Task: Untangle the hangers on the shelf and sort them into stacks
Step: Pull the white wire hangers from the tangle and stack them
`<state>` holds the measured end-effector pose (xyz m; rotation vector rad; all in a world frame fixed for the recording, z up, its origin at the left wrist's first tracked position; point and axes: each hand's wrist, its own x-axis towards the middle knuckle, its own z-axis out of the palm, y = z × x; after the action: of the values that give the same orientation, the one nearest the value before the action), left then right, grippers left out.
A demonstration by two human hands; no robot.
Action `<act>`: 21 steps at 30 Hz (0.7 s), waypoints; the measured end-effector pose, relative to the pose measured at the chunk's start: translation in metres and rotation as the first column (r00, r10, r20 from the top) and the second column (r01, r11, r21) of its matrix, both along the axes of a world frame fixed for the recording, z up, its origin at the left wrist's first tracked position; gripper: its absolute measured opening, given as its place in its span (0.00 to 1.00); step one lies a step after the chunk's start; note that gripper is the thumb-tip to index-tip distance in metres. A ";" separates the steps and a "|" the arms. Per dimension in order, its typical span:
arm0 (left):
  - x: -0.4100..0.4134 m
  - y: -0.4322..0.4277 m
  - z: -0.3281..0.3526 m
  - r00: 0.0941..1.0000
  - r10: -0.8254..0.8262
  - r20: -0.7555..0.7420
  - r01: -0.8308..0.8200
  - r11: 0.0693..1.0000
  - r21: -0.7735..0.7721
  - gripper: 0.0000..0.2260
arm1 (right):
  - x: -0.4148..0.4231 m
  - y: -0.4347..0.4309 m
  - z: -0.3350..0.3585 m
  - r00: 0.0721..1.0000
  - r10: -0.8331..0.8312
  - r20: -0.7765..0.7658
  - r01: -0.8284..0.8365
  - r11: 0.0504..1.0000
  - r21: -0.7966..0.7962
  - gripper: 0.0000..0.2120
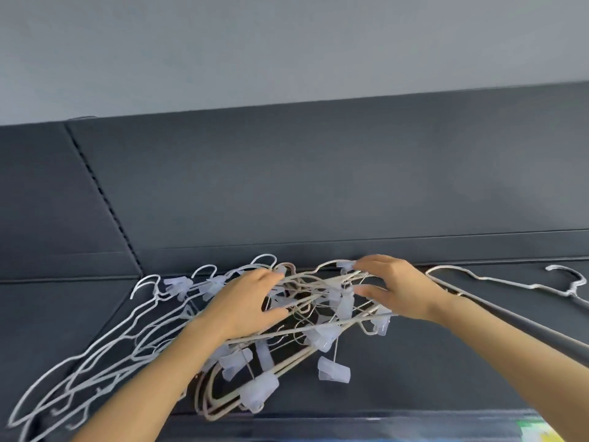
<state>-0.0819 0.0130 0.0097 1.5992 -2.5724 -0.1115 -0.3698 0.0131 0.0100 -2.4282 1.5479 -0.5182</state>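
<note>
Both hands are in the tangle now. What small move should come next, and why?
Probably ease the top beige hanger free with the right hand while the left hand pins the tangle: clips and wires interlock there, and white hangers already lie grouped at left.

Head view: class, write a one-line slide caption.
Left hand and right hand grip a tangle of clip hangers on a dark shelf.

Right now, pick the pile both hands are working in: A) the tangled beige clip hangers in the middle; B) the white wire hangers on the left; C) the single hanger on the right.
A: the left hand and right hand both grip the tangled beige clip hangers.
</note>
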 end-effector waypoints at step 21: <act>0.125 0.004 -0.033 0.978 0.208 -0.036 -0.199 0.967 0.159 0.26 | 0.123 -0.054 -0.026 0.991 -0.010 -0.136 0.033 0.986 0.163 0.15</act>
<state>0.0428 0.0167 -0.0233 1.8772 -2.3955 -0.3380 -0.2469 -0.0412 -0.0164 -2.3650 1.6020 -0.2222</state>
